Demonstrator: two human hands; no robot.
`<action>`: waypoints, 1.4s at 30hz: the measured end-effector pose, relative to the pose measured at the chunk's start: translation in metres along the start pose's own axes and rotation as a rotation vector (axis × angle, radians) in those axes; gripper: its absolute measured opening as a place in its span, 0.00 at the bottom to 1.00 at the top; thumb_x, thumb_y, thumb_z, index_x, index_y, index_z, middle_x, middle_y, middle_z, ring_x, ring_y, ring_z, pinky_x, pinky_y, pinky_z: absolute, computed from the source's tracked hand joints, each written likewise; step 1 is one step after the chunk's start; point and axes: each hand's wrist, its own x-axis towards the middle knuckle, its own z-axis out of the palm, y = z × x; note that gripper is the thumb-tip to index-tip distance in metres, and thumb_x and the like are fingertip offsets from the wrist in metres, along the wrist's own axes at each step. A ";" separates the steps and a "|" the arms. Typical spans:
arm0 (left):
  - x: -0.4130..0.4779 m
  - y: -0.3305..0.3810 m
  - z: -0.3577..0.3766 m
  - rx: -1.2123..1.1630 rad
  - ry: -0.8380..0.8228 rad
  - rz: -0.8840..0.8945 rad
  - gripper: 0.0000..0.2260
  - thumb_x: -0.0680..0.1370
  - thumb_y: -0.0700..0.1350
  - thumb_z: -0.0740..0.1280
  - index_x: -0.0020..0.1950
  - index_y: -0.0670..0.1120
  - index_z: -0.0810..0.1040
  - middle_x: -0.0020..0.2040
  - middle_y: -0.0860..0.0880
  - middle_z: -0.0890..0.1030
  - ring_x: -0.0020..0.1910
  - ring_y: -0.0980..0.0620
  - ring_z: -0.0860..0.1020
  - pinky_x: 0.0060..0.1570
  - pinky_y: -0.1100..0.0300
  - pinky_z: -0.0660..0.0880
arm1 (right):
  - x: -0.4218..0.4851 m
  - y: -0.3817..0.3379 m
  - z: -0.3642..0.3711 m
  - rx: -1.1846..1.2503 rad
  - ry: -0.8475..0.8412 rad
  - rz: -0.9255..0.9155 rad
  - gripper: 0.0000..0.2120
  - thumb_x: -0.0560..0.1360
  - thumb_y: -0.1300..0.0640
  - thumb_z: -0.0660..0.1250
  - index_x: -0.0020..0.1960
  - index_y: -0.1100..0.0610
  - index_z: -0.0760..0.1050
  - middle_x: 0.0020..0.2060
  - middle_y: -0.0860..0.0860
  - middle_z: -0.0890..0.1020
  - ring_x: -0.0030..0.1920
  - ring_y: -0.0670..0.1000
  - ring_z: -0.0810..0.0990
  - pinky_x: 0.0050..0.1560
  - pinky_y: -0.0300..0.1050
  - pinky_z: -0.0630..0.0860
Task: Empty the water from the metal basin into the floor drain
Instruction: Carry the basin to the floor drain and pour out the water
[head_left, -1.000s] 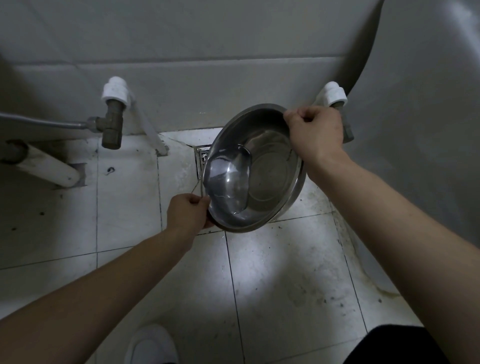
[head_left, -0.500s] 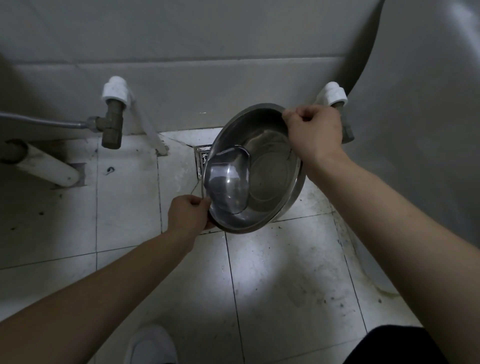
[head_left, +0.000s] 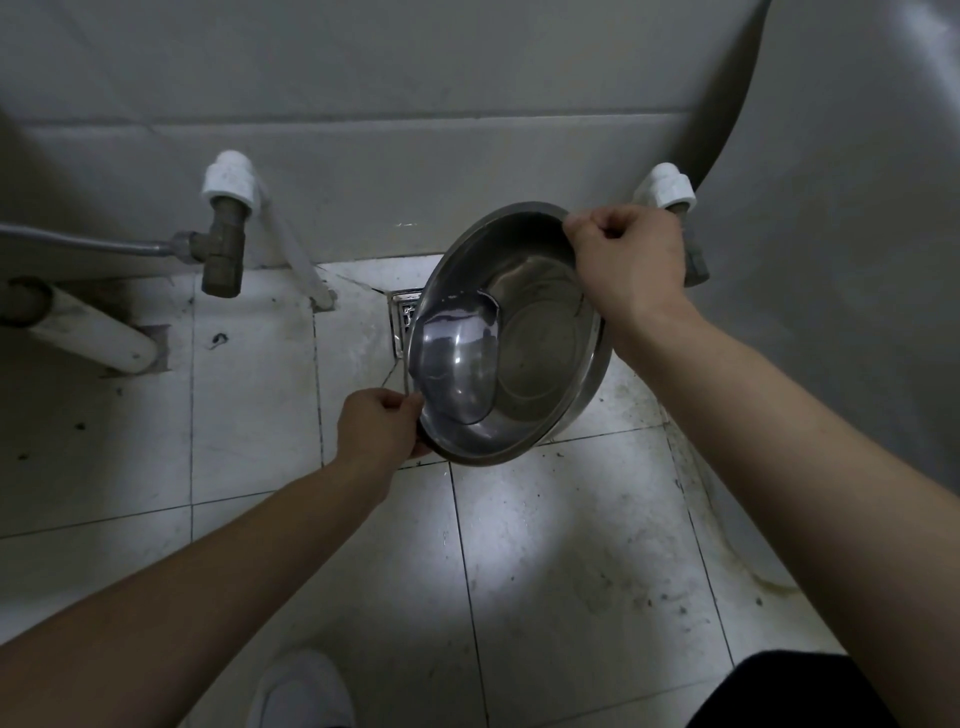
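A round, shiny stainless-steel basin (head_left: 511, 338) is held in the air, tipped steeply with its low rim toward the square metal floor drain (head_left: 404, 317) — the drain grate shows only partly, just beyond that low rim, the rest hidden behind the basin. The left hand (head_left: 382, 428) is closed on the basin's low near rim, fingers curled under and thumb on the lip. The right hand (head_left: 628, 260) is clenched over the high far rim, on the side of the basin away from the drain. A small pool of clear water (head_left: 457, 364) lies against the basin's lower wall, on the drain side; whether any is passing over the lip cannot be told. The drain sits in a white tiled floor (head_left: 545, 561), soiled with dark specks. Left of the drain, on the grey wall, a white-capped brass angle valve (head_left: 224, 228) joins a grey metal hose (head_left: 83, 241); a second white-capped fitting (head_left: 667, 189) sits right of the drain, just behind the right hand. A white shoe (head_left: 301, 691) shows well nearer the camera than the drain.
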 end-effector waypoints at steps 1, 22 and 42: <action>0.000 0.000 0.000 0.000 0.001 -0.002 0.08 0.80 0.42 0.69 0.45 0.38 0.82 0.40 0.40 0.84 0.30 0.50 0.84 0.28 0.61 0.81 | 0.000 0.000 0.000 0.000 0.001 -0.003 0.16 0.82 0.55 0.67 0.45 0.67 0.80 0.37 0.59 0.78 0.36 0.48 0.76 0.40 0.36 0.77; 0.000 -0.001 0.001 -0.005 0.000 0.002 0.09 0.81 0.43 0.69 0.44 0.39 0.82 0.39 0.41 0.84 0.27 0.54 0.83 0.27 0.63 0.80 | -0.003 -0.006 -0.002 -0.009 -0.002 -0.023 0.17 0.81 0.54 0.67 0.51 0.69 0.81 0.47 0.66 0.84 0.43 0.58 0.83 0.55 0.55 0.83; -0.001 -0.002 0.003 -0.013 -0.003 0.007 0.09 0.80 0.42 0.69 0.44 0.37 0.82 0.38 0.41 0.84 0.26 0.55 0.83 0.26 0.64 0.79 | -0.004 -0.008 -0.001 -0.008 -0.001 -0.030 0.15 0.81 0.53 0.68 0.49 0.66 0.83 0.46 0.63 0.85 0.43 0.57 0.84 0.53 0.50 0.83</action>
